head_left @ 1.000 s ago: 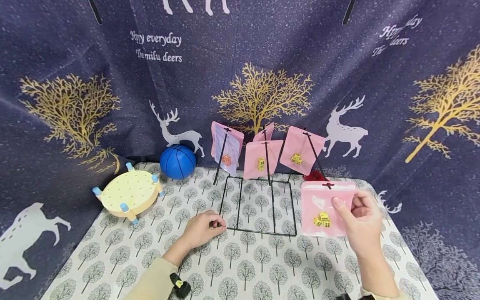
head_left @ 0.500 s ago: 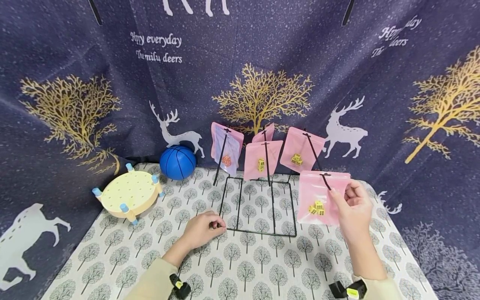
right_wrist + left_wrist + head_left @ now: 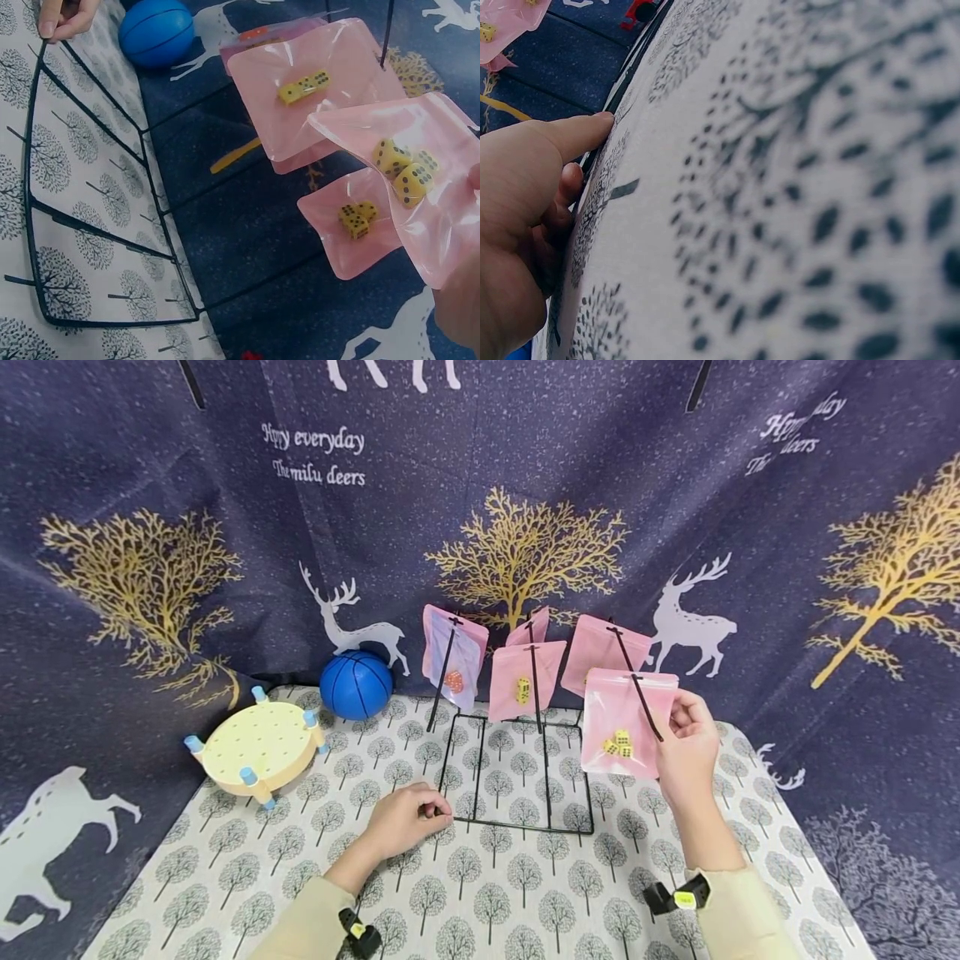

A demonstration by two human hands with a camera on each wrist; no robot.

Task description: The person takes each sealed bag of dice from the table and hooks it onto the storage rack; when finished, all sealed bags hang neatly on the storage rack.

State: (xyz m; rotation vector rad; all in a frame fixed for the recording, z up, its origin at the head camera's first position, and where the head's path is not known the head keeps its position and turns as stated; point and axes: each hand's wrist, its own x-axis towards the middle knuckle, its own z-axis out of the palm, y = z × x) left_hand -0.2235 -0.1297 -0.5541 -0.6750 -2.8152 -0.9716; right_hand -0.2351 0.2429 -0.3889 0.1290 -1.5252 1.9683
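Note:
My right hand (image 3: 688, 750) pinches the right edge of a pink zip bag (image 3: 600, 706) with several yellow dice (image 3: 621, 743) in it. The rack's right prong (image 3: 647, 710) passes through the bag's top hole, its front end close to my fingers. My left hand (image 3: 408, 817) holds the front left corner of the black wire rack's base (image 3: 517, 825); in the left wrist view its index finger (image 3: 585, 135) lies along the wire. Behind the held bag hangs another pink bag (image 3: 592, 647), partly covered. A pink bag with yellow dice (image 3: 506, 681) hangs on the middle prong.
On the left prong hangs a bag with red dice (image 3: 453, 681). A blue ball (image 3: 356, 685) sits at the back left, near a round yellow piece with blue-tipped legs (image 3: 258, 743). A dark deer-print curtain (image 3: 480, 460) stands behind the tree-print cloth (image 3: 495, 893).
My right hand has slid the pink bag back and left along the right prong, so it now covers part of the bag behind. The left hand stays on the rack's corner.

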